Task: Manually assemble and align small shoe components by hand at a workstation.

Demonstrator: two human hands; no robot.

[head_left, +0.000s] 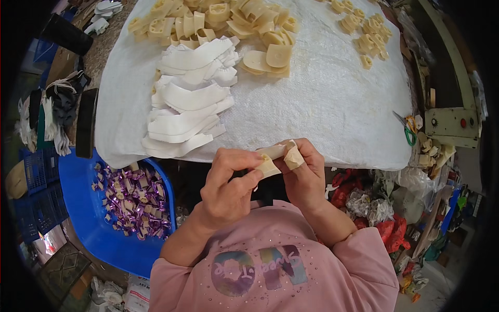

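Just off the near edge of the covered table, my two hands meet at a small cream plastic piece (pixel 267 167). My left hand (pixel 226 182) pinches this piece between thumb and fingers. A white strip (pixel 274 151) runs from the piece to my right hand (pixel 304 177), whose fingers are closed on it. Beige wrapping (pixel 293 156) covers a fingertip of the right hand. Ahead and to the left, curved white strips (pixel 189 99) lie in an overlapping stack. Beyond them is a heap of cream plastic pieces (pixel 218 13), some with holes.
White woven sheeting (pixel 312 109) covers the table. Smaller cream pieces (pixel 366 39) lie far right, green-handled scissors (pixel 409 136) at the right edge. A blue tub (pixel 78 208) at lower left holds purple and cream pieces (pixel 138 203). A dark phone-like slab (pixel 87 122) lies at the left edge.
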